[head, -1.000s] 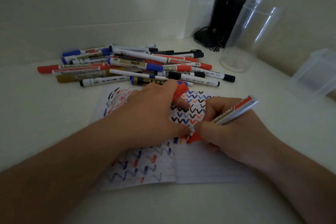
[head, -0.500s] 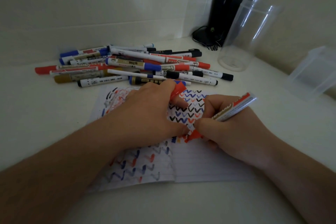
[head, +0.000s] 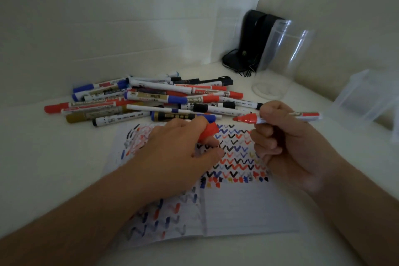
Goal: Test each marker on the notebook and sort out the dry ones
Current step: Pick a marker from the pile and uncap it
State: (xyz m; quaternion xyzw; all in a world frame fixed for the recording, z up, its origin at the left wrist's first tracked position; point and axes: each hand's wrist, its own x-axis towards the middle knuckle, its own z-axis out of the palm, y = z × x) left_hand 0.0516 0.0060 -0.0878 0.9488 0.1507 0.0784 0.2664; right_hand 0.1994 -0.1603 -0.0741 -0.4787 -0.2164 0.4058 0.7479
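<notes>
The open notebook is laid nearest on the worktop, pressed flat by the left hand, in whose grip one red cap is clenched. Just to its right, one uncapped red marker is grasped in the right hand, lifted clear of the page, its long axis level, tip leftward toward the cap. Beyond lies a pile of markers, too overlapped to be counted, then two clear containers: a jar and a tub.

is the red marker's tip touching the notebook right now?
No, the right hand holds the red marker level above the notebook, its tip pointing toward the left hand.
</notes>
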